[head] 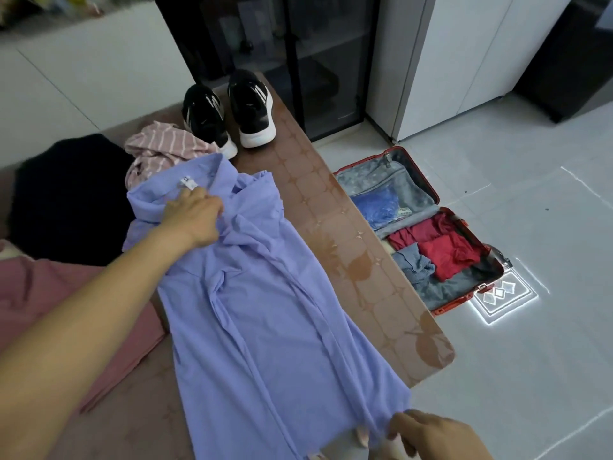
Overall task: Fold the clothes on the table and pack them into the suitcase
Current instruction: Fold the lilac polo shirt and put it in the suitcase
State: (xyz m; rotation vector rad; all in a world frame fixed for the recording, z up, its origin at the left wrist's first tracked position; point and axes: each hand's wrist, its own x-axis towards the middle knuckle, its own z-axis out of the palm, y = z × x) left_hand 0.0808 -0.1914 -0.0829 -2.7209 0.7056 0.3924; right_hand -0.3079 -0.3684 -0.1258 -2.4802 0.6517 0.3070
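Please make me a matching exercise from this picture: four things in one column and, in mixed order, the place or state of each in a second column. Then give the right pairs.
Column 1
1. lilac shirt
2. black sneakers
3. red clothes
4. striped pink garment

Column 2
a. inside the open suitcase on the floor
b. crumpled, at the shirt's collar end
c. spread along the table, held by the left hand at the collar and the right hand at the hem
d. side by side at the table's far end

Pairs: 1-c, 2-d, 3-a, 4-b
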